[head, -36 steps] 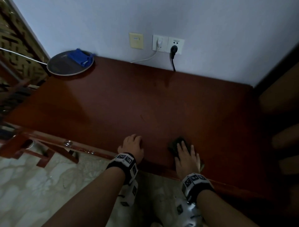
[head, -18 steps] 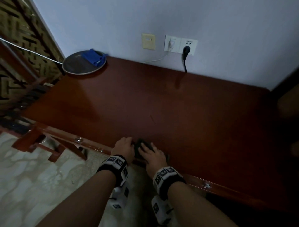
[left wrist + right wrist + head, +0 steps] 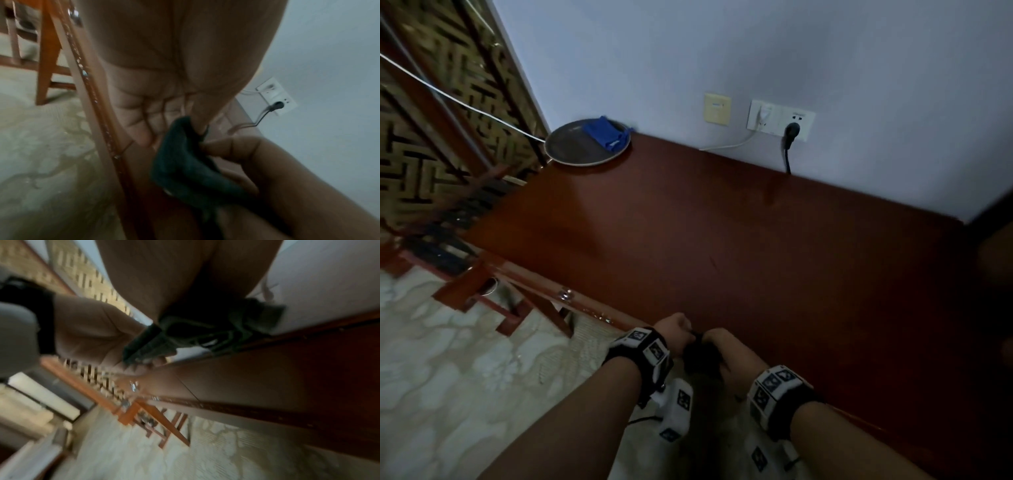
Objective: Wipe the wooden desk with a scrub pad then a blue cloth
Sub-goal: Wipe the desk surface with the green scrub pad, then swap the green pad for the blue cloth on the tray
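Note:
Both hands meet at the front edge of the wooden desk point(image 3: 739, 246) and hold a dark green scrub pad point(image 3: 700, 354) between them. My left hand point(image 3: 678, 334) pinches the pad's point(image 3: 185, 162) upper corner between thumb and fingers. My right hand point(image 3: 719, 344) curls round the pad's point(image 3: 205, 324) other side. The pad hangs bent at the edge, off the desk top. The blue cloth point(image 3: 604, 133) lies crumpled on a round dark tray point(image 3: 571, 150) at the desk's far left corner.
A black plug and cord point(image 3: 789, 144) and a white cable point(image 3: 732, 144) come from wall sockets behind the desk. A lattice screen point(image 3: 441, 113) stands at the left. A wooden stool frame point(image 3: 493, 301) stands on the pale floor below the desk's front left.
My right hand slid the pad left along the front edge to my left hand. Both hands now grip it at the edge, lifted off the desk top.

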The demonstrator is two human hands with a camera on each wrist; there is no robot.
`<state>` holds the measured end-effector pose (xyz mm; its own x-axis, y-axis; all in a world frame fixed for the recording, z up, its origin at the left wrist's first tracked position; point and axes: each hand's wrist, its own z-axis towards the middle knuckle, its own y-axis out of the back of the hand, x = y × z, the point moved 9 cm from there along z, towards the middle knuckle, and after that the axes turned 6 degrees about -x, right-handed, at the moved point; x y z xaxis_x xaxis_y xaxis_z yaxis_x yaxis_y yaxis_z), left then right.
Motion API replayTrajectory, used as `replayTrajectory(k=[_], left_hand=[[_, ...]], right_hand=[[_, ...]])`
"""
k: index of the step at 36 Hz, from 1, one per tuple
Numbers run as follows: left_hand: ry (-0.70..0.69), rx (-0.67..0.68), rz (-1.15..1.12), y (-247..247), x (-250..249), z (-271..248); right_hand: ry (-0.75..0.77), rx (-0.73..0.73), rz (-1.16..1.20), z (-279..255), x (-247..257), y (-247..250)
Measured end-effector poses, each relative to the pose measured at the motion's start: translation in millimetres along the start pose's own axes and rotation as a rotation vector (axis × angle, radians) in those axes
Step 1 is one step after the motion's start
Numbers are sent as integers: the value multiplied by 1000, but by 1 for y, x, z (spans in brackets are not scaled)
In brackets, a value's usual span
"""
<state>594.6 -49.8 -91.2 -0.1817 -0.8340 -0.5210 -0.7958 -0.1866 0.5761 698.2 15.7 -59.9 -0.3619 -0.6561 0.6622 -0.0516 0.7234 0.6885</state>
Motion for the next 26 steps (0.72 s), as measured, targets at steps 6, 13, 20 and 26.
replayTrajectory(k=[6, 13, 20, 26], left_hand=[[-202, 0, 82, 18, -31, -23], [-300, -51, 4, 67, -36, -43], [-267, -246, -226, 147, -23, -39], [-176, -394, -380, 212, 0, -14]], right_hand=[[-150, 15, 289, 3, -17, 9], [-76, 95, 56, 34, 6, 31], [-87, 45, 203, 82, 35, 63], [-114, 46, 270, 141, 71, 86]])
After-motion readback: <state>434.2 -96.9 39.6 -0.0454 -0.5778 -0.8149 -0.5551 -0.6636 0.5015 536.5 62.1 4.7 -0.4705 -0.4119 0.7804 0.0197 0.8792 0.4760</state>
